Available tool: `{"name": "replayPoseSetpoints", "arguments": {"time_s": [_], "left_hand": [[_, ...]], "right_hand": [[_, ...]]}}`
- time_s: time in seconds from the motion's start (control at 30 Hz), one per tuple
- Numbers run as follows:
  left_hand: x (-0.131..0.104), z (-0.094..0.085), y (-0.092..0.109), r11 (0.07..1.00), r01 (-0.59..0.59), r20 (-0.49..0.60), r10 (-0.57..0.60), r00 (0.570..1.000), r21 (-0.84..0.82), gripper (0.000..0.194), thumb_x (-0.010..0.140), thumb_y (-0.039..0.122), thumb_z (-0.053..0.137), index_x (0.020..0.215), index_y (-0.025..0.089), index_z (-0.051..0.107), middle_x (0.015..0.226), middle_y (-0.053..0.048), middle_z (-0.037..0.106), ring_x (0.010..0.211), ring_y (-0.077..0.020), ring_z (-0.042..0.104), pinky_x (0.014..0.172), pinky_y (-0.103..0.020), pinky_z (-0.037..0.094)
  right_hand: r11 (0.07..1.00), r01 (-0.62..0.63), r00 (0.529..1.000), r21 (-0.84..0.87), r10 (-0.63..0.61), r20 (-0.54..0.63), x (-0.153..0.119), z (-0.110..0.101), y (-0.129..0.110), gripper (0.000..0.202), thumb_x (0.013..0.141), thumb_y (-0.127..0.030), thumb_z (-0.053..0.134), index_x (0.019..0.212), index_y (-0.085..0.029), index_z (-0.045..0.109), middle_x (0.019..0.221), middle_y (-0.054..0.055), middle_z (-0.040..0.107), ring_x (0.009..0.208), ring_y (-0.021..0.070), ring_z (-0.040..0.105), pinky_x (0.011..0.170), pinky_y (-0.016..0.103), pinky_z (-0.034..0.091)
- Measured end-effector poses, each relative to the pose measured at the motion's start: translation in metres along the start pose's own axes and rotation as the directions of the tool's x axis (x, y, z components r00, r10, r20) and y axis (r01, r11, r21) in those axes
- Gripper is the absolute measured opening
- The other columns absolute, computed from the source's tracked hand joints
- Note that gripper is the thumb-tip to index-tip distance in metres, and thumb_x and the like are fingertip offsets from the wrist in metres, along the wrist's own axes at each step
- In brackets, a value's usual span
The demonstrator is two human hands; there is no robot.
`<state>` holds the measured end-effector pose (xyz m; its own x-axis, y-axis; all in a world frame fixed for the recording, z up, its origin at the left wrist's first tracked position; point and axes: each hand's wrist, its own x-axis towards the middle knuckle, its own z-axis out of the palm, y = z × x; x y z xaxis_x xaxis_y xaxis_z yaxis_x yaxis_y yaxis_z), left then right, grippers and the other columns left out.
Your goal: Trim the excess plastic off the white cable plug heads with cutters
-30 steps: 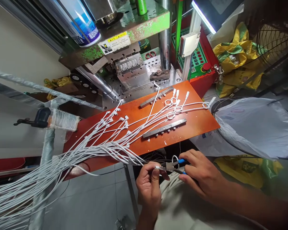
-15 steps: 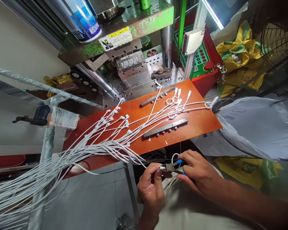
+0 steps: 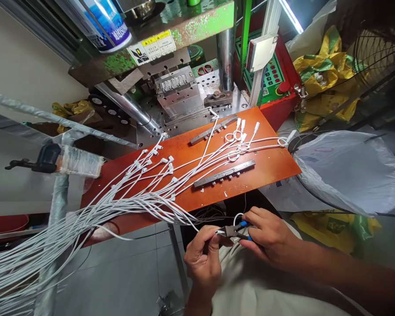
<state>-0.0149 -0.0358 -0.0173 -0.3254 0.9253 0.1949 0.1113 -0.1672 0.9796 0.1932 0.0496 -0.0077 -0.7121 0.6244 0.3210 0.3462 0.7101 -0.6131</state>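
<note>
My left hand (image 3: 204, 254) pinches the white end of a cable between thumb and fingers, below the orange board (image 3: 273, 164). Wrapped round the blue handles of the pliers (image 3: 231, 231) is my right hand (image 3: 270, 237); the jaws are at the cable end by my left fingertips. A small white loop of cable rises beside the right fingers. On the board lie many white cables (image 3: 145, 206) with white connectors, and two metal bars, one further back (image 3: 213, 130) and one nearer (image 3: 224, 174).
A green press with a metal die (image 3: 177, 90) stands behind the board. To the right are a red control box (image 3: 285, 103), a hoop with a white bag (image 3: 355, 171) and yellow bags (image 3: 335, 83). A clamp (image 3: 48, 158) sits on the wrapped frame at left.
The whole view has shifted slightly, so the scene sits a little further left. The pliers' handles look closer together at the cable end.
</note>
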Motion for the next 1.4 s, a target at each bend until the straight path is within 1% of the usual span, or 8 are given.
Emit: {"name": "replayPoseSetpoints", "arguments": {"time_s": [0.33,0.43,0.5,0.63,0.7,1.0,1.13,1.4], "left_hand": [[0.004,0.012,0.007,0.989,0.133,-0.079,-0.138,0.987,-0.066,0.012,0.106,0.025,0.072,0.103,0.019,0.082,0.083,-0.004,0.079,0.060,-0.0158,0.075,0.058,-0.024,0.064],[0.005,0.015,0.005,0.970,0.200,-0.088,-0.213,0.973,-0.136,0.013,0.106,0.028,0.074,0.101,0.018,0.081,0.080,-0.004,0.079,0.058,-0.0162,0.076,0.060,-0.025,0.065],[0.006,0.015,0.003,0.959,0.221,-0.095,-0.241,0.966,-0.180,0.015,0.106,0.030,0.075,0.100,0.018,0.081,0.079,-0.004,0.079,0.059,-0.0164,0.076,0.063,-0.027,0.066],[0.004,0.015,-0.006,0.964,0.186,-0.128,-0.212,0.969,-0.192,0.013,0.105,0.029,0.076,0.102,0.019,0.082,0.083,-0.003,0.080,0.061,-0.0167,0.077,0.062,-0.027,0.066],[0.002,0.014,-0.010,0.970,0.164,-0.145,-0.191,0.971,-0.177,0.011,0.105,0.028,0.076,0.104,0.019,0.082,0.085,-0.003,0.079,0.062,-0.0167,0.077,0.061,-0.026,0.065],[0.001,0.016,-0.011,0.988,0.117,-0.182,-0.135,0.974,-0.103,0.012,0.105,0.029,0.076,0.103,0.018,0.082,0.088,-0.004,0.080,0.060,-0.0178,0.077,0.058,-0.026,0.065],[0.000,0.017,-0.014,0.986,0.113,-0.175,-0.133,0.976,-0.122,0.010,0.106,0.026,0.073,0.107,0.019,0.080,0.088,-0.003,0.079,0.063,-0.0174,0.077,0.059,-0.026,0.065],[-0.004,0.020,-0.017,0.986,0.140,-0.186,-0.156,0.970,-0.096,0.012,0.107,0.027,0.072,0.107,0.018,0.079,0.090,-0.004,0.078,0.064,-0.0183,0.078,0.061,-0.027,0.065]], "right_hand": [[0.989,-0.017,1.000,0.147,0.020,-0.015,-0.007,0.011,0.003,0.048,0.120,-0.035,0.040,0.082,-0.019,0.065,0.079,0.004,0.056,0.069,0.0176,0.049,0.062,0.032,0.036],[0.988,-0.071,0.996,0.140,0.078,-0.041,-0.006,0.005,0.007,0.049,0.120,-0.034,0.042,0.077,-0.020,0.060,0.078,0.003,0.056,0.068,0.0167,0.050,0.063,0.031,0.037],[0.992,-0.090,0.994,0.091,0.095,-0.055,-0.005,-0.002,0.009,0.048,0.119,-0.036,0.045,0.077,-0.020,0.060,0.086,0.006,0.061,0.076,0.0186,0.054,0.067,0.032,0.042],[0.999,-0.036,0.999,0.004,0.036,-0.022,-0.002,-0.014,0.007,0.042,0.118,-0.041,0.051,0.085,-0.019,0.066,0.117,0.015,0.072,0.095,0.0246,0.060,0.082,0.038,0.050],[0.999,-0.025,1.000,-0.020,0.025,-0.019,-0.002,-0.016,0.005,0.041,0.117,-0.040,0.053,0.085,-0.019,0.066,0.122,0.016,0.073,0.099,0.0260,0.061,0.084,0.041,0.052],[0.997,-0.049,0.999,-0.057,0.048,-0.016,-0.002,-0.011,0.001,0.033,0.112,-0.035,0.063,0.084,-0.019,0.070,0.129,0.018,0.073,0.111,0.0303,0.065,0.096,0.048,0.058],[0.998,-0.066,0.998,-0.021,0.066,0.012,0.000,-0.013,0.002,0.027,0.110,-0.033,0.066,0.088,-0.019,0.072,0.129,0.017,0.073,0.108,0.0289,0.067,0.093,0.046,0.059],[0.997,-0.006,1.000,-0.078,0.004,-0.025,0.003,-0.013,0.005,0.026,0.111,-0.033,0.065,0.091,-0.019,0.073,0.125,0.017,0.074,0.107,0.0304,0.065,0.091,0.047,0.057]]}}
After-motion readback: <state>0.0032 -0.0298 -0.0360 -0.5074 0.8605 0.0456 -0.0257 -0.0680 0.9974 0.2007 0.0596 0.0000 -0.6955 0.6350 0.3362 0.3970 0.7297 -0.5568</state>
